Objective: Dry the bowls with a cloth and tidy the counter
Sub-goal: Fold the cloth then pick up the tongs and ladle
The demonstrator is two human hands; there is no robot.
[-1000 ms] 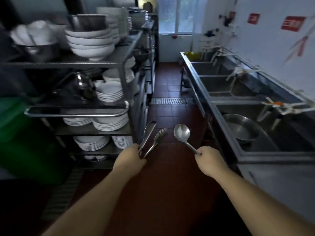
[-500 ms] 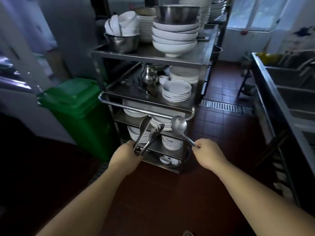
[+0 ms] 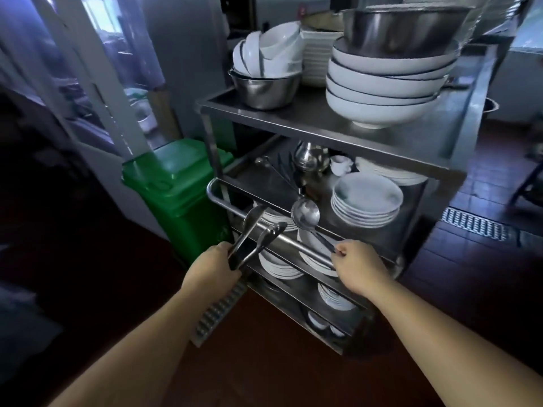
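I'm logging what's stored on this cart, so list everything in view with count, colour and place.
cart: one, steel, centre
large bowls: a stack, white, top shelf
big metal bowl: one, steel, on that stack
small bowls: several, white, inside a metal bowl, top shelf
plates: stacks, white, middle and lower shelves
bin: one, green, left of the cart
tongs: one pair, steel, left hand
ladle: one, steel, right hand

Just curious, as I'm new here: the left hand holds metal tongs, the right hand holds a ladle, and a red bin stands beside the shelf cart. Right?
Nearly. The head view shows the bin is green, not red. The left hand does hold tongs, and the right hand a ladle.
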